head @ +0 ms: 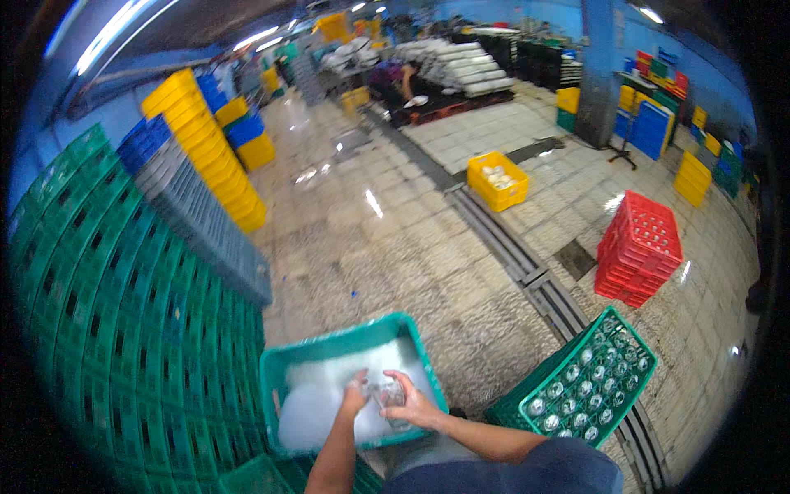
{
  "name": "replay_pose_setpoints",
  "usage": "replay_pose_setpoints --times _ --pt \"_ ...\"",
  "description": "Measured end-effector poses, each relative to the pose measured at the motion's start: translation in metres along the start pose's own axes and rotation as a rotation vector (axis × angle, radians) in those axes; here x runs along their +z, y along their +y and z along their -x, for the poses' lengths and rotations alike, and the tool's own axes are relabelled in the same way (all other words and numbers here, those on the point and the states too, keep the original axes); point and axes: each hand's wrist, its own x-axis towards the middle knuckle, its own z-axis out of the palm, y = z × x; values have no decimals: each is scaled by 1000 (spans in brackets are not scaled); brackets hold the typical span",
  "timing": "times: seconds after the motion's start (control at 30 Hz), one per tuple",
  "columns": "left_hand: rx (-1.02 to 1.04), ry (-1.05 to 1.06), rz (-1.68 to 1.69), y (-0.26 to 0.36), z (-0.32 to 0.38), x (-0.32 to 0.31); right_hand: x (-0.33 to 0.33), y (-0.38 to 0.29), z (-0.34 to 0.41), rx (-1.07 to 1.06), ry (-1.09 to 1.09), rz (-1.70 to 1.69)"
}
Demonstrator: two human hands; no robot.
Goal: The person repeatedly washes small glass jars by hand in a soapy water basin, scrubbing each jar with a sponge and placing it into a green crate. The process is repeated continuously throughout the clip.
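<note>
A green plastic tub (345, 336) of whitish, foamy water stands before me. Above the water, my right hand (408, 401) is curled around a clear drinking glass (387, 395). My left hand (356, 390) is close to the glass's left side; its fingers are blurred, and whether they touch the glass cannot be told. At the right stands a green crate (643, 370) holding several clear glasses in its compartments.
Tall stacks of green crates (129, 296), grey crates (210, 228) and yellow crates (207, 148) line the left. Red crates (636, 265) stand at right, a yellow crate (506, 196) farther off. A floor drain (512, 247) crosses wet tiles. Another person (395, 73) crouches beyond.
</note>
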Motion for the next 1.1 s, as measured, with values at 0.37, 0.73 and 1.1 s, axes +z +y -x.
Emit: replay_pose_setpoints --times 0.37,0.73,1.1 --pt "-312 -683 -535 -13 -5 71 -73 -1 -19 165 250 -382" --pt "142 313 -201 166 -15 -60 31 71 -151 342 121 -746" --pt "-265 476 -6 94 -10 -108 112 104 -172 404 111 -623"
